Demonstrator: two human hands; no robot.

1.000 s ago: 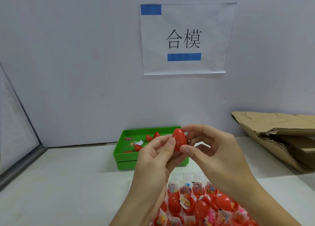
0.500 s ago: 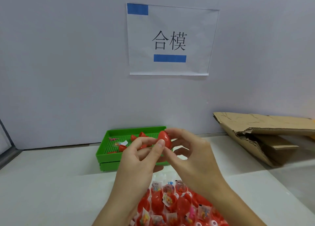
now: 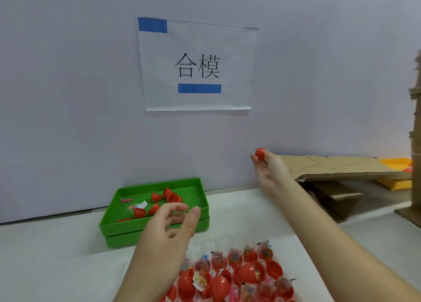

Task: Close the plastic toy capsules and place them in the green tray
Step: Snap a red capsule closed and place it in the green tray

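Red capsule [image 3: 260,153] is pinched at fingertips of right hand [image 3: 268,172], right of centre & well apart from green tray [image 3: 109,224] at lower left, left hand [image 3: 169,224] w/ fingers apart, empty; could be dropped/misplaced, grip being shallow.

Bright, even light; soft shadows, wide-angle bending at edges, slight blur.

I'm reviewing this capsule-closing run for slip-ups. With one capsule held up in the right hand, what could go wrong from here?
1. The right hand holds the red capsule only at the fingertips, raised toward the cardboard and away from the green tray; it may drop or land outside.
2. The left hand, open, hovers over the tray's near edge and could get in the way of placing.
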